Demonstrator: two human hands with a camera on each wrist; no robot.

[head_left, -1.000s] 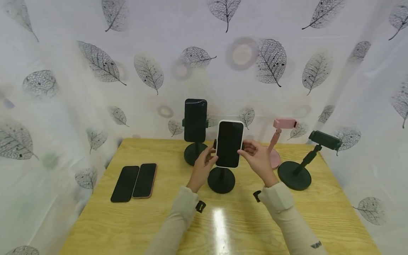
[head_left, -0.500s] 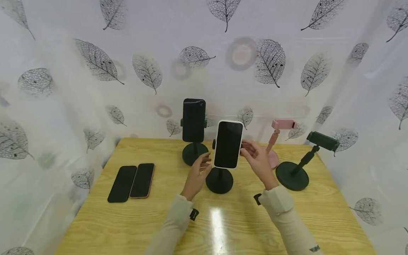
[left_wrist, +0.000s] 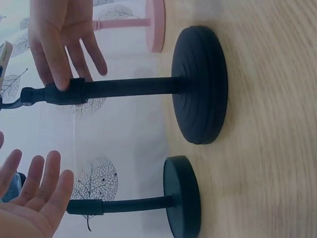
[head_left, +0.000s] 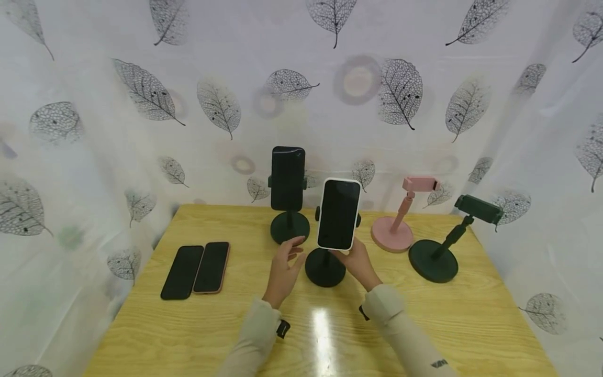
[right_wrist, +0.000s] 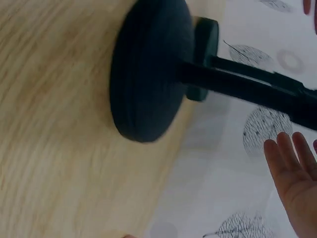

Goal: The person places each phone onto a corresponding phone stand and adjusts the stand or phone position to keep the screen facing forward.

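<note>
A phone in a white case sits upright in the clamp of a black phone stand. My right hand is just under the phone, beside the post; in the left wrist view a fingertip overlaps the collar on that post. Its fingers look straight in the right wrist view. To the stand's left, my left hand is held apart from it, fingers spread and holding nothing. Behind them, a dark green stand carries a black phone.
Two dark phones lie side by side on the left of the wooden table. At the right stand a pink phone stand and a dark green one, both without phones. A leaf-print curtain hangs behind and around the table.
Both hands have come off the sides of the white-cased phone. The left has drawn back left and down; the right has dropped from the clamp's right side to below the phone.
</note>
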